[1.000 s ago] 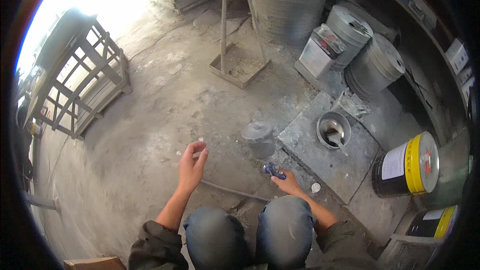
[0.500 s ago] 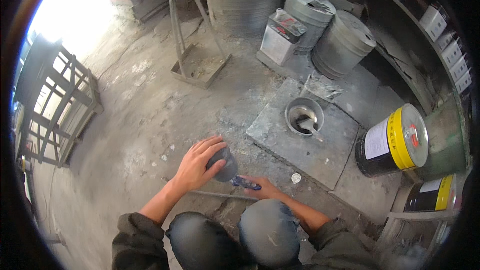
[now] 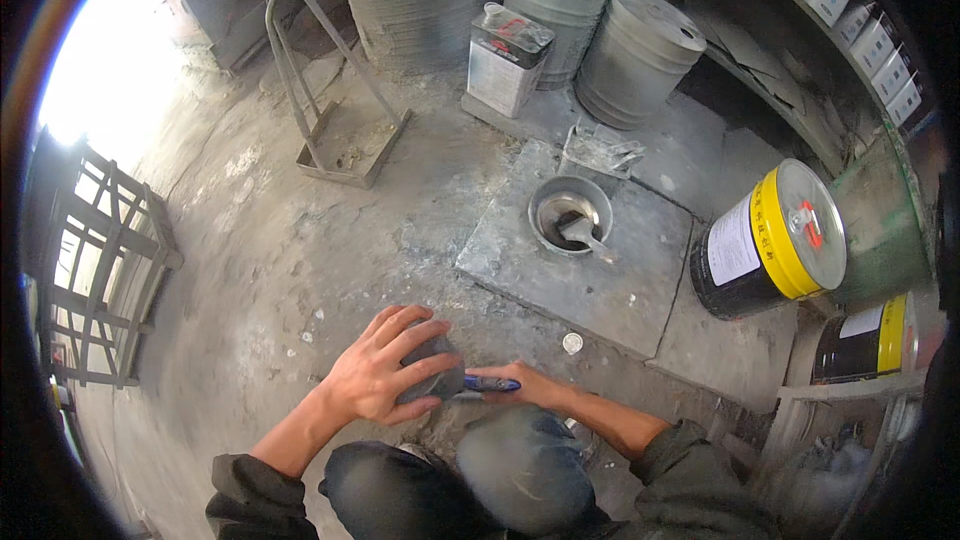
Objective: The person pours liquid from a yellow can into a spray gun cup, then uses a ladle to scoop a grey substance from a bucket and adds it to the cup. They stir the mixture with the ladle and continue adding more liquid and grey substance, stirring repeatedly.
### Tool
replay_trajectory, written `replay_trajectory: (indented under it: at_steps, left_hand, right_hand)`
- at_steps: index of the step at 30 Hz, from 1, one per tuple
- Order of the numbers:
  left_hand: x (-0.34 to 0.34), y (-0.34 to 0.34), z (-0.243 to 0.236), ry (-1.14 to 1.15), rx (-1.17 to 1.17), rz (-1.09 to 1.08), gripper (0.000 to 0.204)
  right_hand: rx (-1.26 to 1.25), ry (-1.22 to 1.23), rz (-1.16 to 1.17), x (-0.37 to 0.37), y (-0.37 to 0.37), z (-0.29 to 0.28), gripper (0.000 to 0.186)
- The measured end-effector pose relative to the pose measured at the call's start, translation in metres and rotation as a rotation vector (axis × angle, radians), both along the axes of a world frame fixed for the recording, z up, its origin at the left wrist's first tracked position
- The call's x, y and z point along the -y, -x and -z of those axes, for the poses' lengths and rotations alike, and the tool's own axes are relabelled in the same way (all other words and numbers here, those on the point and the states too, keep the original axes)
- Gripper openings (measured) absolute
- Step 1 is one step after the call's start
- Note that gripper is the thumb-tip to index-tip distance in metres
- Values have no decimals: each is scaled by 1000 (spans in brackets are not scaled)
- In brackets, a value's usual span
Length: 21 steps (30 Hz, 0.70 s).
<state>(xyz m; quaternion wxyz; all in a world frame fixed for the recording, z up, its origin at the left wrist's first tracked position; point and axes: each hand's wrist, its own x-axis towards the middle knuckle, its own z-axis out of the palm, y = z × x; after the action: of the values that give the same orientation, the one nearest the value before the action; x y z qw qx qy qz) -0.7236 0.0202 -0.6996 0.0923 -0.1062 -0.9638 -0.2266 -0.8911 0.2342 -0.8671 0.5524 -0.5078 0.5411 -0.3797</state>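
Observation:
My left hand point(image 3: 390, 365) grips a small grey container point(image 3: 448, 378) just beyond my knees, fingers curved over its top. At its right side, my right hand point(image 3: 530, 388) is closed on a blue-handled tool point(image 3: 485, 382) reaching to the container; the tool's working end is hard to make out. A small white disc point(image 3: 572, 343) lies to the upper right of that hand. On a grey slab point(image 3: 630, 300) ahead sits a metal bowl point(image 3: 538, 230) with dark contents and a flat brush point(image 3: 578, 230) in it.
Black-and-yellow drums point(image 3: 730, 250) stand at the right. Grey drums point(image 3: 635, 60) and a rectangular can point(image 3: 500, 75) are at the back. A metal tray point(image 3: 365, 165) with a tall handle stands ahead. A slatted crate point(image 3: 105, 280) is at left; shelved cans point(image 3: 880, 50) line the right.
My left hand has closed on the grey container, which now sits nearer my knees beside the blue-handled tool. The surroundings have shifted leftward and upward in the view.

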Motion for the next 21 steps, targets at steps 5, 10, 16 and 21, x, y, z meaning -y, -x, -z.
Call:
replay_trajectory:
  at_steps: [5,10,16,21]
  left_hand:
    - [-5,-18,-1,15,15,-116,49]
    - [-14,-2,18,94,44,-554,49]
    - [-1,-15,-3,-25,293,-380,74]
    - [8,-4,-19,-65,455,-228,83]
  right_hand:
    - [19,60,10,1,-18,19,54]
    - [-203,82,221,13,-26,50,65]
    - [-381,9,215,8,-14,46,66]
    - [-539,-113,183,-8,2,21,70]
